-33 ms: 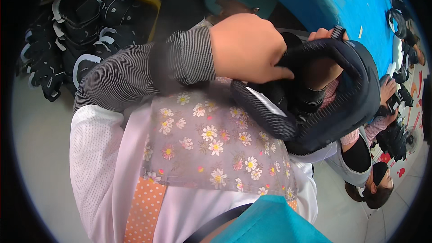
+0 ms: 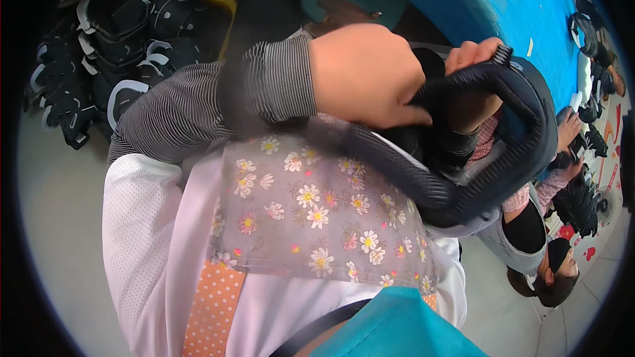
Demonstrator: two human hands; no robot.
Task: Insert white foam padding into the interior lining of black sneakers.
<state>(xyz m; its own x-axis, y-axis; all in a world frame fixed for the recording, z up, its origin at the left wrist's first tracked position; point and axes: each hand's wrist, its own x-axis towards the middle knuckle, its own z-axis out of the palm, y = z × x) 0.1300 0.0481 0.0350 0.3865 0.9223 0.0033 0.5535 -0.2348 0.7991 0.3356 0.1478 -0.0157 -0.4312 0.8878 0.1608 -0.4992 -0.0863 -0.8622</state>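
A black padded loop (image 2: 529, 135), with ribbed stripes on its band, is held up in front of the person's chest, toward the right side. The right hand (image 2: 473, 56) has its fingers bent over the top edge of this loop, closed on it, near a short striped tab (image 2: 501, 56); through the opening I can see the dark cuff of that arm. The left hand (image 2: 367, 76) is curled at the loop's left end, thumb toward the opening; its fingertips are hidden, so I cannot tell whether it is clamped on something. Below is the flowered apron (image 2: 317, 205). Beyond the loop curves the blue table (image 2: 450, 0). To the left there are black pieces with pale trim (image 2: 119, 33), heaped beside a yellow rim (image 2: 231, 26). At the right, a masked co-worker (image 2: 522, 228) handles dark things.
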